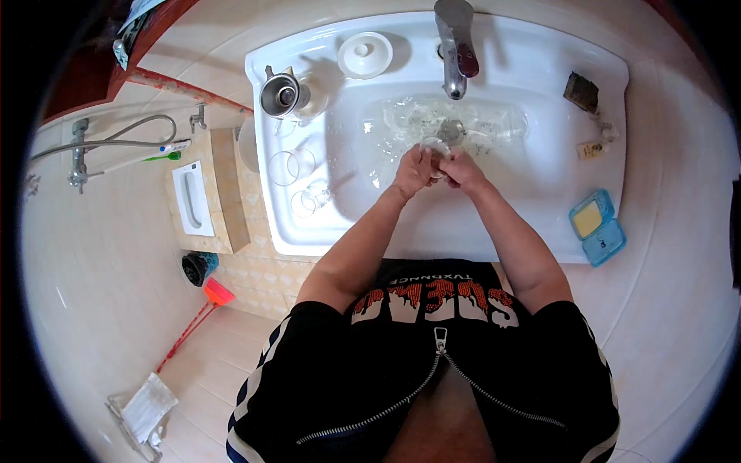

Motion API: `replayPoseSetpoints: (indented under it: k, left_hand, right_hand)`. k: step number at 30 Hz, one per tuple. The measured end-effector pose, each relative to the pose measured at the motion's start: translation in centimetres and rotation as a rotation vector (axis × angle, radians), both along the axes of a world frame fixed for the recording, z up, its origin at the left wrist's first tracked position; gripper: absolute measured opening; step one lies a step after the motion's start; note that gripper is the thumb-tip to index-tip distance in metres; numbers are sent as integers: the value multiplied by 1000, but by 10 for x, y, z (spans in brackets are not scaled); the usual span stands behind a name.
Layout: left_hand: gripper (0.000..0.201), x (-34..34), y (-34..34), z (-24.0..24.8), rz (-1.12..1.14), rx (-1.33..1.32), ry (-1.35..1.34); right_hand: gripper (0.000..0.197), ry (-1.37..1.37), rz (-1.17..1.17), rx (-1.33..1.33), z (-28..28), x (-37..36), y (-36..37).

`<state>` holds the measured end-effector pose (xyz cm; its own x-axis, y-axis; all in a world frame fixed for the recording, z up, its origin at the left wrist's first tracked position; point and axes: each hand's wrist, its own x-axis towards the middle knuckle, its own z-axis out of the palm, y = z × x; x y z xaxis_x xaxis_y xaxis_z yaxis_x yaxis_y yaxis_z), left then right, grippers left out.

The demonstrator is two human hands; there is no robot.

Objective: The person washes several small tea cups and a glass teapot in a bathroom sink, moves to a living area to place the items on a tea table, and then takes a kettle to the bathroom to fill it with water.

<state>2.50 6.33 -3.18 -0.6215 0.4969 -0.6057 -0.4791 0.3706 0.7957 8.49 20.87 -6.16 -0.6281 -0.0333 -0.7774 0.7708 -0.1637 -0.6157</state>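
Both hands meet over the water in a white washbasin (370, 15), below the tap (455, 46). Between them is a small, pale, round cup-like vessel (434, 144), partly covered by fingers. My left hand (414, 170) curls round its left side. My right hand (461, 170) is closed at its right side, its fingertips against or inside the vessel; exactly where is hidden. Just beyond lies the metal drain fitting (452, 131), with dark bits scattered in the shallow water around it.
On the left ledge stand a metal strainer cup (279, 94), a glass cup (284, 167) and more small glassware (306, 202). A white lid (364, 55) lies at the back. To the right are a dark block (581, 92), a small bottle (590, 150) and an opened blue soap box (603, 241).
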Motion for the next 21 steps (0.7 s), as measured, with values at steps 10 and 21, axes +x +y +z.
replayPoseSetpoints:
  k: [10,21]
  left_hand:
    - [28,0,17,20,166,7,50]
    - [24,-14,3,27,64,201,-42]
  right_hand:
    - [22,355,-209,915,-37,-5,-37]
    - [19,95,-586,-247,15,7,-61]
